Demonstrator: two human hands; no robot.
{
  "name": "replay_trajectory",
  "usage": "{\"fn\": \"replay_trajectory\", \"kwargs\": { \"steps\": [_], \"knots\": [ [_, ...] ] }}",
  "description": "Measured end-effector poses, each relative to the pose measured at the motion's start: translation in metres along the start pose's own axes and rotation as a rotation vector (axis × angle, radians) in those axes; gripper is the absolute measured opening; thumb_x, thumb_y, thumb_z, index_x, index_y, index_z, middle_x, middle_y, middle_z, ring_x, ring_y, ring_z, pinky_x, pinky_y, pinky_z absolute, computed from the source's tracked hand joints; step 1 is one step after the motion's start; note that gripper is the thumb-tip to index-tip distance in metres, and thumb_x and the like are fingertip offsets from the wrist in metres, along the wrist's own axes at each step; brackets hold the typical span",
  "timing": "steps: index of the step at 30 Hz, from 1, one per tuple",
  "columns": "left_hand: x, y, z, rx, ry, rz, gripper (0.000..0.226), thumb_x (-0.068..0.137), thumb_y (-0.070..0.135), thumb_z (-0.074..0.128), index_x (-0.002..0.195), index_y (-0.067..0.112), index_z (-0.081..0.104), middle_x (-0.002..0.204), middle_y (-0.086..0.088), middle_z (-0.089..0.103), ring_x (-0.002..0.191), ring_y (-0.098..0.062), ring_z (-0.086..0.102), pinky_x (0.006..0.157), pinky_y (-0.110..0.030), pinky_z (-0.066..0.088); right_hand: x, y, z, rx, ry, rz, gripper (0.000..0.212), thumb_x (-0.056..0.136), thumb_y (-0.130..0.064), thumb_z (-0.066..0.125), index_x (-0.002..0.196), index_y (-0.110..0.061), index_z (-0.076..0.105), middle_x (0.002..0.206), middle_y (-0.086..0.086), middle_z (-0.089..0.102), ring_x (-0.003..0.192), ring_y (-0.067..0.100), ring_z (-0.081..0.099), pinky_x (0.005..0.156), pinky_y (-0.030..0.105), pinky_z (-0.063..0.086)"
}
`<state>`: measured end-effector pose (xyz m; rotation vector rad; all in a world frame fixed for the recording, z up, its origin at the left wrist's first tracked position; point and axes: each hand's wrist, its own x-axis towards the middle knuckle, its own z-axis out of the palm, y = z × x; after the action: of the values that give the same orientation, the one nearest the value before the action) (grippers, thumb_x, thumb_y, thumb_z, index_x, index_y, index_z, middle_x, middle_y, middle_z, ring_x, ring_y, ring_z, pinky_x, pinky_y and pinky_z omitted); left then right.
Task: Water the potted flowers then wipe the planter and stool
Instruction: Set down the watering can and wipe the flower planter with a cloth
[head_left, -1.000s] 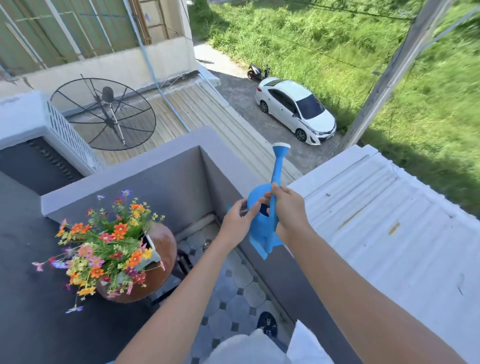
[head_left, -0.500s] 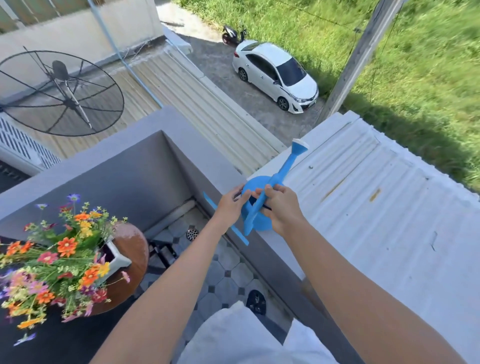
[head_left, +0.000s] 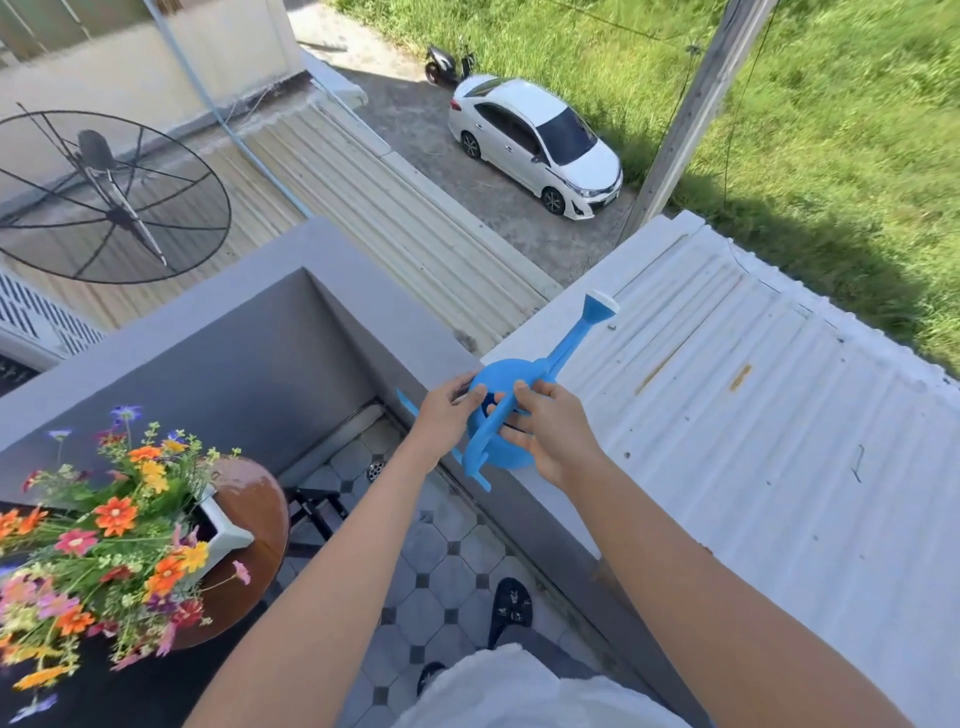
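A blue watering can (head_left: 511, 382) rests on the grey balcony ledge (head_left: 415, 338), its spout pointing up and right over the white roof. My left hand (head_left: 445, 418) holds its rim on the left side. My right hand (head_left: 550, 434) grips its body and handle from the right. At the lower left, orange, pink and yellow flowers (head_left: 104, 540) fill a white planter (head_left: 226, 530). The planter stands on a round brown wooden stool (head_left: 260, 514) whose top looks wet.
A grey parapet wall (head_left: 234, 374) encloses the tiled balcony floor (head_left: 441, 571) with a drain. A white corrugated roof (head_left: 753, 415) lies beyond the ledge on the right. A dark slipper (head_left: 511, 610) sits on the tiles. A satellite dish (head_left: 104, 197) stands at the left.
The watering can has come down from upright in the air to rest on the ledge, spout tilting to the right. Both hands stayed on it. The view shifted right.
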<state>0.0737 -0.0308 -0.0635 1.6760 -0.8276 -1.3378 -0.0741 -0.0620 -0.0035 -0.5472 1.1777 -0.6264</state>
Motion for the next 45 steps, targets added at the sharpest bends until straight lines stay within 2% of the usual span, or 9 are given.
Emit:
{"fn": "replay_trajectory", "kwargs": {
  "steps": [4,8,13,20,28,33,36,41,45],
  "knots": [
    [-0.006,0.026,0.005,0.175,0.268,0.081,0.038,0.098,0.038,0.057,0.126,0.013,0.061,0.121,0.003,0.065,0.117,-0.014,0.06,0.101,-0.031,0.046,-0.008,-0.015,-0.023,-0.222,0.0,-0.028,0.028,0.099,-0.025,0.061,0.12,-0.007,0.065,0.115,0.011,0.072,0.101,0.022,0.073,0.069,0.042,0.064],
    [-0.027,0.067,0.03,0.273,0.479,0.497,0.036,0.096,0.037,0.058,0.123,0.012,0.058,0.118,0.002,0.063,0.11,-0.011,0.057,0.091,-0.027,0.047,-0.015,-0.02,-0.054,-0.272,0.187,-0.143,0.017,0.096,-0.02,0.061,0.111,-0.013,0.063,0.102,0.009,0.073,0.082,0.02,0.073,0.063,0.037,0.064],
    [-0.054,0.068,0.109,0.445,0.222,0.85,0.028,0.095,0.026,0.059,0.116,0.007,0.059,0.103,-0.003,0.063,0.098,-0.018,0.058,0.085,-0.03,0.049,-0.021,0.0,-0.108,-0.28,0.327,-0.16,0.019,0.093,-0.019,0.062,0.109,-0.009,0.064,0.095,0.01,0.072,0.072,0.02,0.064,0.053,0.03,0.052],
    [-0.065,-0.038,0.176,0.757,-0.23,0.182,0.046,0.098,0.045,0.049,0.131,0.012,0.049,0.125,-0.008,0.058,0.114,-0.027,0.055,0.095,-0.044,0.048,-0.036,0.05,-0.207,-0.53,0.559,-0.098,0.015,0.089,-0.014,0.057,0.098,-0.018,0.068,0.098,0.005,0.069,0.073,0.019,0.064,0.066,0.04,0.061],
    [-0.101,-0.09,0.215,0.697,-0.18,-0.021,0.052,0.093,0.037,0.063,0.13,0.006,0.045,0.125,-0.01,0.051,0.11,-0.027,0.054,0.086,-0.033,0.046,-0.053,0.103,-0.246,-0.685,0.559,-0.059,0.012,0.092,-0.01,0.059,0.101,-0.019,0.063,0.095,0.004,0.064,0.077,0.021,0.06,0.078,0.036,0.055],
    [-0.091,-0.095,0.213,0.494,-0.252,-0.337,0.024,0.08,0.028,0.074,0.083,0.006,0.063,0.082,-0.009,0.067,0.074,-0.023,0.064,0.068,-0.034,0.055,-0.057,0.117,-0.241,-0.699,0.53,-0.102,0.02,0.092,-0.005,0.062,0.111,-0.012,0.064,0.103,0.003,0.06,0.095,0.017,0.056,0.083,0.028,0.044],
    [-0.097,-0.083,0.2,0.393,-0.291,-0.334,0.022,0.084,0.022,0.065,0.07,0.015,0.05,0.067,0.001,0.044,0.064,-0.017,0.045,0.057,-0.03,0.032,-0.055,0.118,-0.233,-0.691,0.495,-0.083,0.017,0.092,-0.01,0.064,0.108,-0.016,0.063,0.106,0.009,0.061,0.086,0.019,0.057,0.079,0.036,0.052],
    [-0.105,-0.068,0.166,0.218,-0.212,-0.318,0.019,0.09,0.018,0.054,0.071,0.019,0.055,0.077,0.009,0.046,0.087,-0.016,0.046,0.077,-0.032,0.036,-0.057,0.122,-0.202,-0.682,0.483,-0.128,0.022,0.091,-0.016,0.068,0.11,-0.015,0.059,0.105,0.008,0.059,0.09,0.019,0.057,0.069,0.026,0.049],
    [-0.117,-0.059,0.122,0.079,-0.154,-0.236,0.026,0.091,0.014,0.05,0.067,0.022,0.046,0.071,0.003,0.046,0.072,-0.016,0.043,0.064,-0.033,0.031,-0.064,0.129,-0.165,-0.572,0.422,-0.048,0.063,0.085,-0.05,0.071,0.132,-0.015,0.048,0.125,0.007,0.053,0.112,0.022,0.056,0.094,0.038,0.051]
  ]
}}
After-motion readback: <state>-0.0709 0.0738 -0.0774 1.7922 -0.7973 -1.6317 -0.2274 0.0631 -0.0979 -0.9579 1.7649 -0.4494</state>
